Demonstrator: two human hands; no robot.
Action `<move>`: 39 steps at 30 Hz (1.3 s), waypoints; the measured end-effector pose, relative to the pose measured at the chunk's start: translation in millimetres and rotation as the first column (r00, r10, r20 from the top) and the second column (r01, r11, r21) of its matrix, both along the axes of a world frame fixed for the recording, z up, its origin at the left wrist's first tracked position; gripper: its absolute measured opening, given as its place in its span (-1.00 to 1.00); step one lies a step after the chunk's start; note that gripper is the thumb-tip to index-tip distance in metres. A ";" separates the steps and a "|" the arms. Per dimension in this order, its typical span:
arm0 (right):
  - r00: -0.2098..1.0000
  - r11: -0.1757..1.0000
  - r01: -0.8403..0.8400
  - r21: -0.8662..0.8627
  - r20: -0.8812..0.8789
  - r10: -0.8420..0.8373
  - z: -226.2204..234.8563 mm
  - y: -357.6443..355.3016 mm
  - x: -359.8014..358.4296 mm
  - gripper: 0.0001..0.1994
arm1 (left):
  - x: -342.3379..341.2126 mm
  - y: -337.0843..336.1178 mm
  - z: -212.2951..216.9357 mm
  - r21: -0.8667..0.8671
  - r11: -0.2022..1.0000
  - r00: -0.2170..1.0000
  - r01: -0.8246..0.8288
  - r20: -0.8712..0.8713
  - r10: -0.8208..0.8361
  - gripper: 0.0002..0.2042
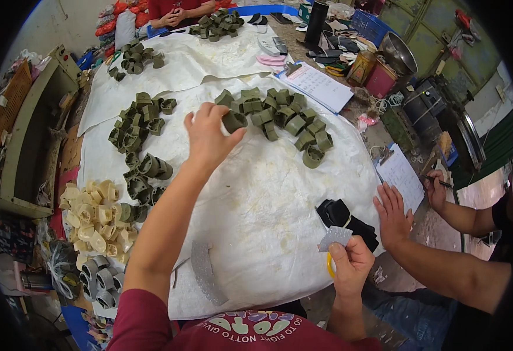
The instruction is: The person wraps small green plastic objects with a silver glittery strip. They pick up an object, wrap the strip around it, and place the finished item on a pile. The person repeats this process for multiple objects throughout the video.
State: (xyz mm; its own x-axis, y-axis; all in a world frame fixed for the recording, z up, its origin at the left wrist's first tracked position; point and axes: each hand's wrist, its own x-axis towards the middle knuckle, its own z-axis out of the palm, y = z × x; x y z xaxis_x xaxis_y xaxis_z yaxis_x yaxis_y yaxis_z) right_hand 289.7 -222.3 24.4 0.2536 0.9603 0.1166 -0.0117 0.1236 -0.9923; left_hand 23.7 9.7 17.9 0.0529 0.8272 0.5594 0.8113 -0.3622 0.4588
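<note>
Your left hand (pixel 206 136) is stretched far out over the white-covered table (pixel 268 216), its fingers pinched on one olive-green curved piece (pixel 234 120) at the near-left edge of the green pile (pixel 282 120). The piece sits at your fingertips, just to their right, with the rest of the pile running on to the right and slightly beyond the hand. Its open loop faces up, its long axis roughly across your reach.

Your right hand (pixel 350 263) is held close to your body, clenched around a small glittery silver piece (pixel 335 237) pinched up between thumb and fingers, with a yellow loop (pixel 329 266) showing under the palm. A black bundle (pixel 347 219) lies just beyond it. The left hand is by far the nearer to the green pile; the right is well apart from it.

To your right, another person's hand (pixel 392 213) rests flat on the table's edge.
</note>
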 end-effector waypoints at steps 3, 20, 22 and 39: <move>0.999 0.999 -0.039 -0.008 -0.017 0.039 7.2 -4.3 -2.3 -0.90 | -10.1 -52.3 9.6 -0.151 0.958 0.911 0.244 0.375 -0.173 -0.55; 0.699 0.702 -0.702 0.122 0.310 0.645 32.6 -13.2 -93.6 -0.87 | -15.5 -260.1 -3.9 -0.013 0.667 -0.196 0.745 0.951 0.238 -0.48; 0.672 0.672 -0.718 0.178 0.428 0.604 33.8 -15.5 -107.0 -0.85 | -26.3 -264.5 3.0 0.140 0.623 -0.348 0.770 0.910 0.225 -0.44; 0.668 0.717 -0.697 0.014 0.374 0.643 47.6 -3.3 -108.0 -0.81 | -54.7 -279.3 20.6 -0.225 0.775 0.181 0.590 0.973 0.145 -0.28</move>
